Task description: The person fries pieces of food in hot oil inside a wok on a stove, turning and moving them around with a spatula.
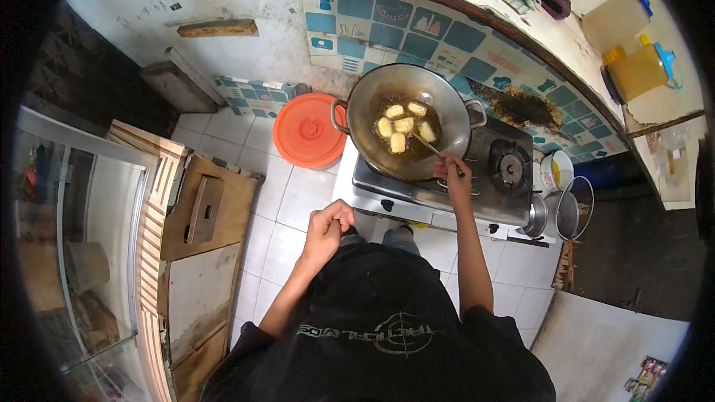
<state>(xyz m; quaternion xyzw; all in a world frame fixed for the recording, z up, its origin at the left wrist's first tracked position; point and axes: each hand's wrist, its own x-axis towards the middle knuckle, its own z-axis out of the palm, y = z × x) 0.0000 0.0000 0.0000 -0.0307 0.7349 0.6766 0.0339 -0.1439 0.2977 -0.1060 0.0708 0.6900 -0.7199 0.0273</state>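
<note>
Basically mid-fry, with the pieces getting a poke

So the right hand (pixel 454 170) has its fingers closed round the handle end of a long, thin metal utensil (pixel 427 144), and its far end is down among the pale-yellow chunky food pieces (pixel 398 142). I count six, all in brownish oil (pixel 413 152) at the bottom of a big, round, two-handled metal wok (pixel 447 97). Can't make out the shape of the tip, sorry. The left hand (pixel 326 231) is curled into a loose fist in front of the body, off the stove, and I can't see anything in it.

The wok sits on the left part of a silver metal gas stove (pixel 484 197), with a black round burner (pixel 511 169) to its right and an orange-red round lidded bucket (pixel 309 130) just left.

I'd call it the turning or separating stage. Working a piece from here calls for a low, gentle nudge under its edge, no splashing.

Writing: the black T-shirt (pixel 372 268) has a crosshair emblem and upside-down lettering, maybe "TACTICAL", rest unclear. No brand I can read on the stove.
</note>
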